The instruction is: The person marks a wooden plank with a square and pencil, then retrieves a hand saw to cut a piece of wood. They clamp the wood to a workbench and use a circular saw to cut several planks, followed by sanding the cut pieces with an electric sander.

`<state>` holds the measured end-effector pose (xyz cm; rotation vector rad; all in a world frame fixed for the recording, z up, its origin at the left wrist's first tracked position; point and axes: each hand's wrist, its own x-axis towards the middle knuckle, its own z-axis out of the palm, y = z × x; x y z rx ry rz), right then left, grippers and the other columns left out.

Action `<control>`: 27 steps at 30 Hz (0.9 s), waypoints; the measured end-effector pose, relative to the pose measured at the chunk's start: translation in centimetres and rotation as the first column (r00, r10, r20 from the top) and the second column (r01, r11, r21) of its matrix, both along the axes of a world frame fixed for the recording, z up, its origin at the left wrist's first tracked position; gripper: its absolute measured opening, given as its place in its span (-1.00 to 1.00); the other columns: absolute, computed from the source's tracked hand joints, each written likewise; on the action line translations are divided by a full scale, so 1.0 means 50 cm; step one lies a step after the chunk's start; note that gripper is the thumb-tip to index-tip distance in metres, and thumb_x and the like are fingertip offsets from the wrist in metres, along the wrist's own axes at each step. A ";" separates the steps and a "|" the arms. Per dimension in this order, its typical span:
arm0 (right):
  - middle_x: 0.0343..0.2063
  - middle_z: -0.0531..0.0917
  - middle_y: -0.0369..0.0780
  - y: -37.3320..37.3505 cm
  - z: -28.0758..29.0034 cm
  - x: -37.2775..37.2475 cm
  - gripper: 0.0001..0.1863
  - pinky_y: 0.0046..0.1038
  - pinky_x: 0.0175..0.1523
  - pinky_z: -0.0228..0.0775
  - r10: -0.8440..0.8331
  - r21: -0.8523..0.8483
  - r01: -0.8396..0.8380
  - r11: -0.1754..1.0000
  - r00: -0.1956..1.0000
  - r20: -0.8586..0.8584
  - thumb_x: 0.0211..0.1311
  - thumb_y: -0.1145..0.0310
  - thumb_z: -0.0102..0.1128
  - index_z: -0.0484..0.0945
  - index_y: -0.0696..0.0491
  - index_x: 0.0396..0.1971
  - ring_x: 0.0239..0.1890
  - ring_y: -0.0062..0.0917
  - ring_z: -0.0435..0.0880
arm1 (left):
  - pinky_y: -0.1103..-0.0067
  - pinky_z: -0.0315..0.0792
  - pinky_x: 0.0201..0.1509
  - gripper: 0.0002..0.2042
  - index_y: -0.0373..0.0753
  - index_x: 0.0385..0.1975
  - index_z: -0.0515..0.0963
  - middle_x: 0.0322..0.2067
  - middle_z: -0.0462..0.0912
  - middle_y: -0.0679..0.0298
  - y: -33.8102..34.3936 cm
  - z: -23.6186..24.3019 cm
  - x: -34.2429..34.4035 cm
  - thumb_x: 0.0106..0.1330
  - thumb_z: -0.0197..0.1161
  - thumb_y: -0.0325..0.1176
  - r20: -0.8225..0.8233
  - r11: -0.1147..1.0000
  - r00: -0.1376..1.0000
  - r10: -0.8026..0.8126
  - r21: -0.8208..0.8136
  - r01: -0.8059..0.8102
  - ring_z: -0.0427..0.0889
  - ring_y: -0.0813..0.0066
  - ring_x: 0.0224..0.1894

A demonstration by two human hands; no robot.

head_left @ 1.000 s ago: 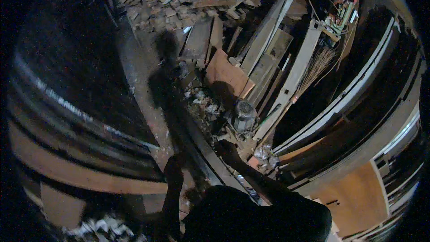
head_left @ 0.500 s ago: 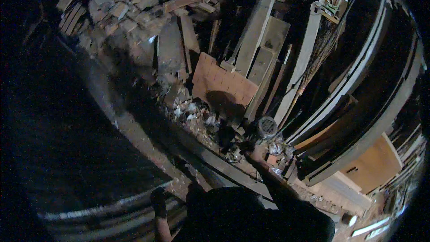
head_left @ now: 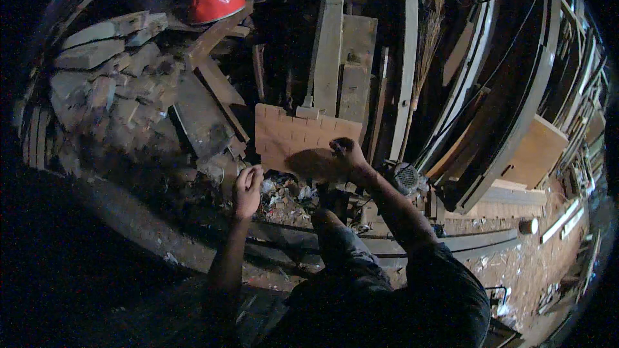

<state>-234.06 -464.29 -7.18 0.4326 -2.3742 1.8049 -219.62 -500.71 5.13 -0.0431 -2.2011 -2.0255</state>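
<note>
My left hand [head_left: 247, 191] is raised with its fingers curled together, close to the lower left corner of a reddish-brown panel [head_left: 277, 135] marked with brick-like lines. Whether the fingertips touch that corner, I cannot tell. In front of the panel's right part is my right hand [head_left: 351, 154], its fingers bent inward. Something dark shows at those fingertips, too dim to name. A dark round shadow falls on the panel beside the right hand. Below and right of that hand sits a grey, round, grille-ended motor-like thing [head_left: 406, 178].
Wood offcuts [head_left: 97, 51] are heaped at the left, with a red rounded container [head_left: 218, 3] behind them. Long planks [head_left: 327, 45] and a twig broom [head_left: 427, 51] lean upright. Litter [head_left: 287, 196] lies below the panel. A long beam [head_left: 451, 245] crosses the ground by my leg.
My view has swung, bringing the heap and panel lower and leftward. My right hand has left the grille-ended thing and risen to the panel. My left hand has come up from low by my body.
</note>
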 end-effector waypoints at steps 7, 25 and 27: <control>-0.22 0.74 -0.12 -0.115 0.155 -0.226 -0.48 -0.44 -0.19 0.55 -0.229 0.103 0.213 0.972 0.956 0.184 0.33 0.01 0.32 0.61 0.22 -0.04 -0.34 -0.51 0.73 | 0.55 0.43 0.19 -0.75 -0.34 -0.03 0.55 -0.11 0.64 0.23 0.030 0.079 -0.365 0.47 0.25 -0.28 -0.131 0.980 0.972 -0.194 -0.064 0.187 0.57 0.51 0.08; -0.21 0.63 0.13 -0.205 0.062 -0.926 -0.70 -0.06 -0.16 0.54 -0.592 0.260 0.630 0.732 0.776 -0.217 0.29 0.41 0.03 0.48 0.24 -0.05 -0.21 0.08 0.65 | 0.43 0.36 0.34 -0.53 -0.32 0.15 0.47 0.13 0.58 0.05 0.298 0.086 -1.076 0.40 0.33 -0.14 -0.087 0.976 0.973 -0.211 -0.068 0.206 0.53 0.32 0.23; -0.22 0.62 0.15 -0.198 0.059 -0.929 -0.74 -0.06 -0.16 0.53 -0.591 0.262 0.617 0.742 0.787 -0.181 0.30 0.44 0.00 0.47 0.24 -0.09 -0.21 0.08 0.66 | 0.40 0.40 0.30 -0.46 -0.35 0.20 0.40 0.18 0.55 -0.05 0.314 0.087 -1.105 0.37 0.35 -0.14 -0.078 0.976 0.974 -0.214 -0.067 0.210 0.51 0.21 0.27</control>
